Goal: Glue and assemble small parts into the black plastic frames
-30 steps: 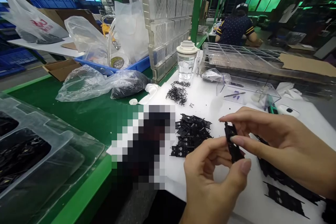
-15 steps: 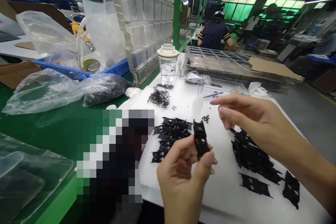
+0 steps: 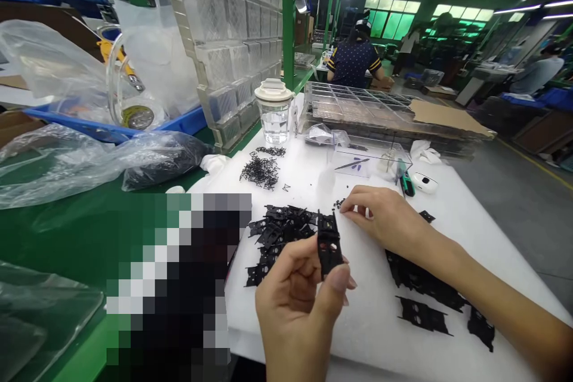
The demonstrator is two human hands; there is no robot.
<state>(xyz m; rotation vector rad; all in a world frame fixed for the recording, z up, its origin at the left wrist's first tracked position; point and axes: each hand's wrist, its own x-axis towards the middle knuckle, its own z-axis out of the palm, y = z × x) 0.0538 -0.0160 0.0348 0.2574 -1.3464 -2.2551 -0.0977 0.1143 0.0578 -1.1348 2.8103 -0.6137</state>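
One black plastic bracket (image 3: pixel 329 243) is pinched upright by the left hand (image 3: pixel 298 304) above the white foam mat (image 3: pixel 376 322), bare at its near edge. Beyond, the right hand (image 3: pixel 385 218) is lowered, fingertips closing on tiny black parts (image 3: pixel 340 203). Two bracket piles (image 3: pixel 277 233) flank it; one lidded jar (image 3: pixel 273 110) is seen farther back.

Single head-worn camera, looking forward and down across the white foam pad (image 3: pixel 394 322) from close range. Both hands fall within frame; the far hall appears dim, probably distorted by lens.
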